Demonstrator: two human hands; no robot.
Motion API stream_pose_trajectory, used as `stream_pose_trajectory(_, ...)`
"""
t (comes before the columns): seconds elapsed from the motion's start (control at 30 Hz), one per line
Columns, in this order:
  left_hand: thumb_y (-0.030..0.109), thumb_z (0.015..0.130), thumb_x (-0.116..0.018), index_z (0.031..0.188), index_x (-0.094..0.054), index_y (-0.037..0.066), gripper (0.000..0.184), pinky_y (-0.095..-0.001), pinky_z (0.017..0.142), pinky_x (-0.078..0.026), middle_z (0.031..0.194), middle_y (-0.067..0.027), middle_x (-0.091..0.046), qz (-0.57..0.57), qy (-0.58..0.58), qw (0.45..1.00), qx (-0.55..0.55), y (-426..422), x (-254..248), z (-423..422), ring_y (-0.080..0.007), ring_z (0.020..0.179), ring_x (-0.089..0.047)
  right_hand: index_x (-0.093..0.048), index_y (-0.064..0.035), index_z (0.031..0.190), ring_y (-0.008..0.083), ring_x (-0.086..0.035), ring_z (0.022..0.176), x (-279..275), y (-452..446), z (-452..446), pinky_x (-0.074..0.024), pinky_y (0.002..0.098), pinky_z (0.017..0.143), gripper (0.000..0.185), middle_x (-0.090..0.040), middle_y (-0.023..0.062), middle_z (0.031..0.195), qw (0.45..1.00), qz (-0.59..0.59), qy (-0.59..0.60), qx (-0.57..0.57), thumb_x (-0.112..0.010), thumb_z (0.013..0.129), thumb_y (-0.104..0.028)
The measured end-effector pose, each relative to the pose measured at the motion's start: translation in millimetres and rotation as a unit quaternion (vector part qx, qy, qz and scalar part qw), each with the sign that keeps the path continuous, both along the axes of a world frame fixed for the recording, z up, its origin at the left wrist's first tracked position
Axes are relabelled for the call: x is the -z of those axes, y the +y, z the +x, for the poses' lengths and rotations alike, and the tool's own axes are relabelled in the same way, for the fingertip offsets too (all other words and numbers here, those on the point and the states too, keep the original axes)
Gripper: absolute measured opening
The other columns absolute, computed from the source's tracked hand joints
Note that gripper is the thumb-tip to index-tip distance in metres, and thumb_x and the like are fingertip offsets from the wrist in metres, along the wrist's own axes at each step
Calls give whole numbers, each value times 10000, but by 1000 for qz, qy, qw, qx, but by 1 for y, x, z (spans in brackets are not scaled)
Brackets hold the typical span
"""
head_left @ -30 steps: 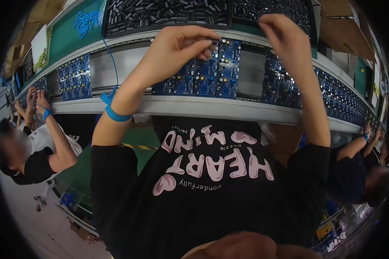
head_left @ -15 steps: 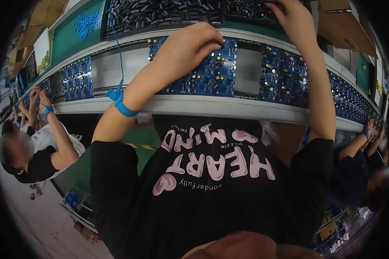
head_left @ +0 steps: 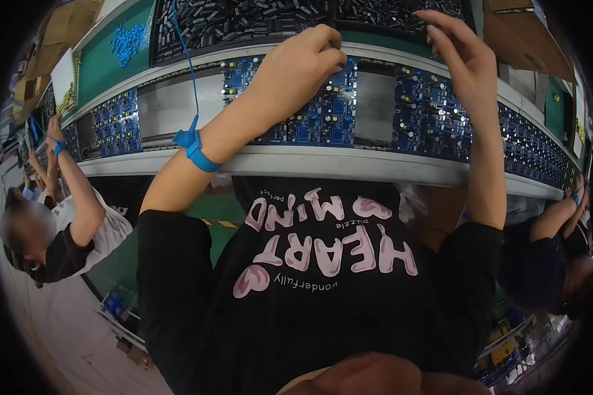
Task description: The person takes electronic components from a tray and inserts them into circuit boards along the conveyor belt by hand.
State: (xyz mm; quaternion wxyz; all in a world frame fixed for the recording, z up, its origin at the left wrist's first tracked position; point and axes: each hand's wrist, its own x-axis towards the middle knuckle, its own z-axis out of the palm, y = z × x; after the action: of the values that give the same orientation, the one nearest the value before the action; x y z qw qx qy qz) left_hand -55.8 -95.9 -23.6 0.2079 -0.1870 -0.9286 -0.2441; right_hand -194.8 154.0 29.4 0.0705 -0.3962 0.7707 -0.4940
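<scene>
My left hand (head_left: 316, 56) is closed over the upper edge of the blue circuit boards (head_left: 339, 99). Its fingertips are pressed together, and what they hold, if anything, is hidden. A blue strap (head_left: 197, 151) with a cord circles my left wrist. My right hand (head_left: 458, 52) hovers at the near edge of the right black tray (head_left: 382, 14), with index finger and thumb apart; I can make out nothing held between them. Small dark cylindrical parts fill this tray and the larger left black tray (head_left: 237, 23). More circuit boards (head_left: 425, 112) lie below my right hand.
Metal rails (head_left: 310, 158) border the line of boards. Blue parts (head_left: 126, 43) lie on the green surface at upper left. Cardboard boxes (head_left: 530, 39) stand at upper right. One co-worker (head_left: 79, 230) is at the left and another (head_left: 540, 263) at the right.
My left hand has shifted slightly right and its fingers are curled tighter. My right hand went up to the tray, then came back down a little with its fingers spread. The boards have moved slightly left.
</scene>
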Motion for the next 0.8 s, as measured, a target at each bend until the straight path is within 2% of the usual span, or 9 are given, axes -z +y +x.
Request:
stream_pose_trajectory(0.03, 82, 826, -750, 978, -686, 80, 165, -365, 759, -561, 1127, -86, -612, 0, 0, 1000, 0, -1, -1, -1, -268, 914, -660, -688, -44, 1152, 102, -648, 828, 2, 3, 0, -506, 253, 720, 173, -701, 52, 1000, 1000, 0, 0, 0, -618, 1007, -109)
stream_pose_trajectory(0.13, 94, 826, -752, 980, -689, 86, 167, -357, 759, -562, 1127, -78, -616, -8, -14, 1000, 12, -3, -3, -2, -263, 920, -662, -668, -11, 1205, 82, -649, 851, 9, 7, 6, -507, 235, 734, 215, -704, 47, 1017, 991, -4, -128, -43, -589, 1023, -93)
stream_pose_trajectory(0.2, 106, 827, -749, 976, -693, 89, 160, -356, 763, -560, 1118, -69, -619, -27, -11, 999, 20, -4, -5, -4, -259, 921, -664, -697, -36, 1098, 148, -705, 804, 9, 2, 14, -558, 252, 732, 160, -730, 76, 954, 965, -81, -247, -43, -629, 1003, -146)
stream_pose_trajectory(0.4, 132, 848, -719, 962, -695, 80, 128, -354, 769, -557, 1080, -58, -623, -50, -11, 998, 43, -5, -11, -9, -254, 915, -663, -659, 2, 1246, 121, -696, 851, 16, 0, 16, -560, 240, 773, 285, -724, 81, 975, 934, -67, -345, -64, -578, 1042, -180)
stream_pose_trajectory(0.5, 138, 851, -716, 963, -693, 75, 131, -356, 771, -555, 1068, -54, -625, -61, -23, 997, 31, -1, -7, -8, -250, 921, -662, -660, 1, 1235, 123, -695, 865, 19, -3, 18, -564, 244, 794, 275, -727, 85, 981, 919, -88, -376, -77, -575, 1042, -177)
stream_pose_trajectory(0.63, 135, 856, -715, 974, -691, 79, 132, -358, 746, -557, 1029, -47, -636, -92, 5, 995, 26, -1, -4, -7, -251, 899, -668, -664, -3, 1221, 126, -700, 897, 16, -5, 26, -565, 243, 813, 248, -726, 92, 1007, 943, -40, -322, -73, -564, 1043, -144)
stream_pose_trajectory(0.7, 121, 870, -708, 997, -693, 84, 133, -353, 712, -558, 976, -42, -649, -16, -3, 1000, 11, -7, -11, -8, -256, 858, -678, -662, 1, 1206, 134, -707, 931, 17, -6, 30, -567, 246, 830, 221, -728, 91, 1015, 962, -2, -257, -89, -551, 1042, -96)
stream_pose_trajectory(0.77, 107, 872, -708, 1009, -689, 83, 141, -354, 688, -560, 950, -41, -658, -34, 52, 997, -40, -28, -14, -18, -276, 827, -680, -660, 5, 1191, 139, -712, 932, 21, -8, 39, -570, 249, 834, 205, -729, 84, 1005, 970, 4, -233, -74, -553, 1037, -78)
stream_pose_trajectory(0.8, 103, 904, -701, 1074, -713, 90, 171, -324, 668, -554, 938, -35, -689, -81, 75, 992, -58, -40, -17, -24, -219, 785, -693, -657, 9, 1177, 145, -716, 934, 22, -10, 42, -572, 252, 838, 190, -730, 77, 995, 976, 11, -208, -61, -555, 1033, -60)
